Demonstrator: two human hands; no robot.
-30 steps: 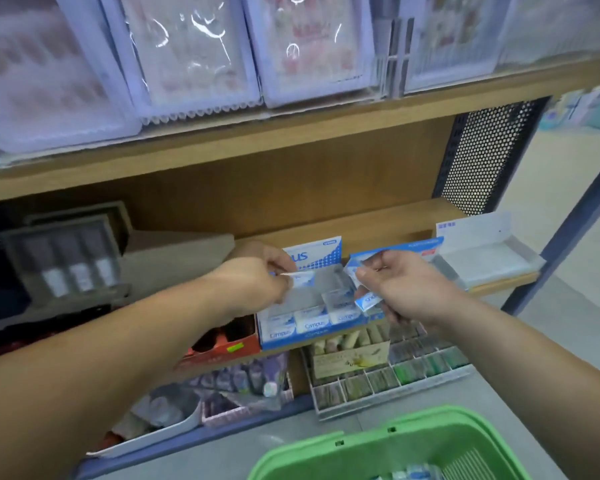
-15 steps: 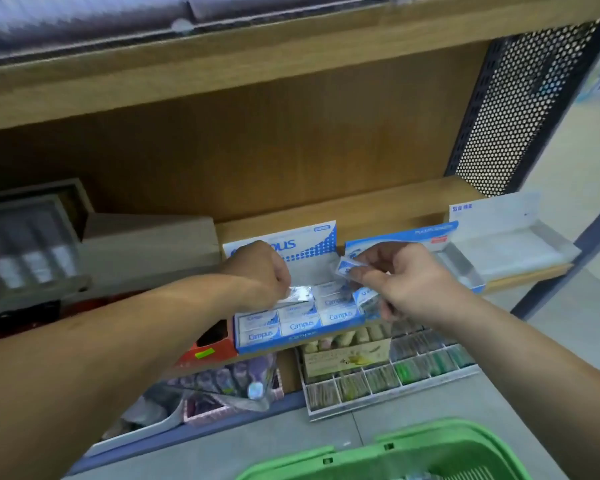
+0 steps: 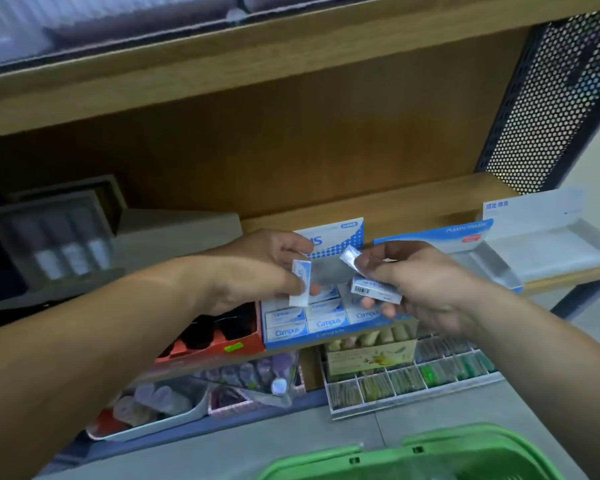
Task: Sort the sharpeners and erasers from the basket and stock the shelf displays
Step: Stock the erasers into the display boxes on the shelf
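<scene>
My left hand [image 3: 257, 268] pinches one small white-and-blue eraser [image 3: 300, 282] upright, just above the blue Campus display box [image 3: 329, 332] on the wooden shelf. My right hand [image 3: 420, 285] holds a barcoded eraser [image 3: 374, 289] flat under the fingers and a second wrapped one [image 3: 349, 258] at the fingertips. Rows of Campus erasers [image 3: 286, 330] lie in the box below both hands. The rim of the green basket [image 3: 413, 457] shows at the bottom edge; its contents are hidden.
A second blue display box [image 3: 499, 271] and a white one [image 3: 548, 244] stand to the right on the shelf. A red box [image 3: 222, 344] sits to the left. A divided white tray [image 3: 413, 386] and bins lie on the lower shelf. Black perforated panel [image 3: 551, 98] at right.
My left hand has lifted off the Campus box and now shows an eraser pinched upright. My right hand has spread its erasers slightly. The camera view has shifted a little.
</scene>
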